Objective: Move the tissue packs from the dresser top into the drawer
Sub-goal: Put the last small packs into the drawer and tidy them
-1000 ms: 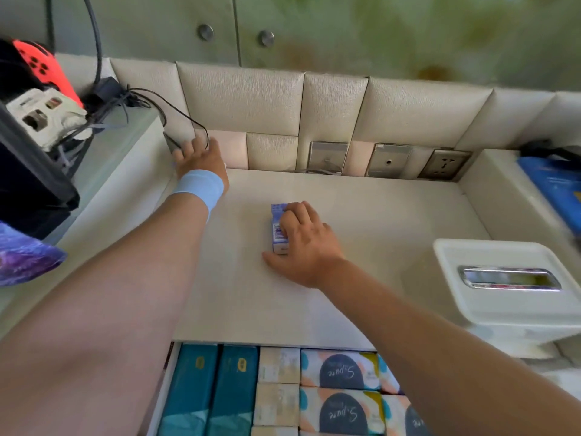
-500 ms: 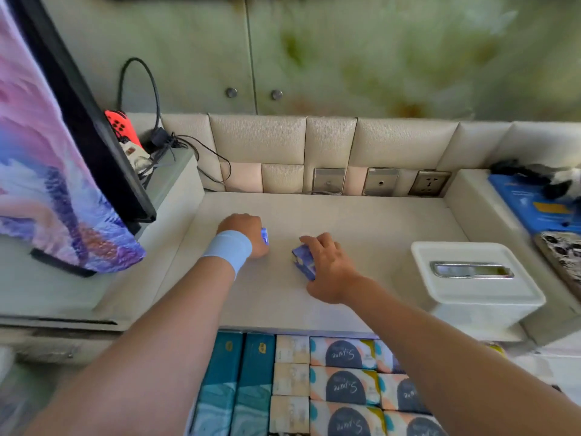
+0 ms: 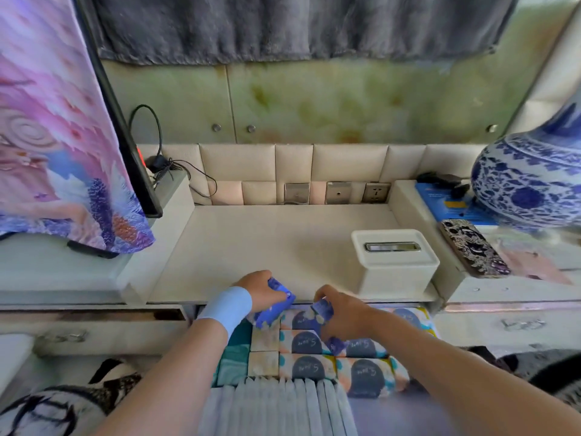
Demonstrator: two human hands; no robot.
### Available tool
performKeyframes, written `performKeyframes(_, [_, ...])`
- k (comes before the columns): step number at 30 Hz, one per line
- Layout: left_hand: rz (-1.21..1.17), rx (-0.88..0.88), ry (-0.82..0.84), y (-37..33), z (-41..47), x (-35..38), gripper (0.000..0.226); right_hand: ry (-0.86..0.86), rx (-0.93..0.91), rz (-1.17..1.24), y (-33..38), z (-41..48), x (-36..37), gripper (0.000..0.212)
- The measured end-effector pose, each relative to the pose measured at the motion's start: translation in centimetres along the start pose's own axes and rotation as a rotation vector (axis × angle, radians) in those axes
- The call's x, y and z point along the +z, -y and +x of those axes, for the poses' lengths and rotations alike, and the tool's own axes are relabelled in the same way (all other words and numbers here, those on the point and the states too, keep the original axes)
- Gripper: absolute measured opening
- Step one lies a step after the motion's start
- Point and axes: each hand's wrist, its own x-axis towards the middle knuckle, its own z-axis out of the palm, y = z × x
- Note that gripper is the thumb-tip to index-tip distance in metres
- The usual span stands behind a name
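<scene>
My left hand (image 3: 256,292), with a light blue wristband, grips a small blue tissue pack (image 3: 276,302) at the front edge of the cream dresser top (image 3: 267,243). My right hand (image 3: 341,313) grips another blue tissue pack (image 3: 323,309) just past that edge. Both hands hover over the open drawer (image 3: 432,316), which is packed with rows of patterned tissue packs (image 3: 306,344), teal packs (image 3: 232,357) and pale packs at the front.
A white tissue box holder (image 3: 394,265) stands on the dresser top at the right. A blue-and-white vase (image 3: 531,180) and a patterned phone (image 3: 473,251) sit on the right ledge. A cloth-draped screen (image 3: 63,127) and cables occupy the left ledge. Wall sockets (image 3: 375,191) line the back.
Both hands have pulled back from the middle of the dresser top to its front edge, each carrying a blue tissue pack over the open drawer. The view has also drawn back.
</scene>
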Motion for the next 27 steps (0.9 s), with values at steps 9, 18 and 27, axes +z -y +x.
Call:
performKeyframes(9, [-0.468,0.137,0.101,-3.1,-5.9,5.1,0.062,0.111,-0.012,0.295,-3.4,-6.5,-0.1,0.103])
performKeyframes(18, [-0.450,0.169,0.171,-5.4,-6.9,8.2,0.037,0.105,0.140,0.725,-6.7,-9.2,-1.2,0.036])
performKeyframes(27, [-0.122,0.204,0.253,-9.7,-7.3,13.2,0.032,0.194,0.310,1.120,-11.2,-9.3,-1.5,0.052])
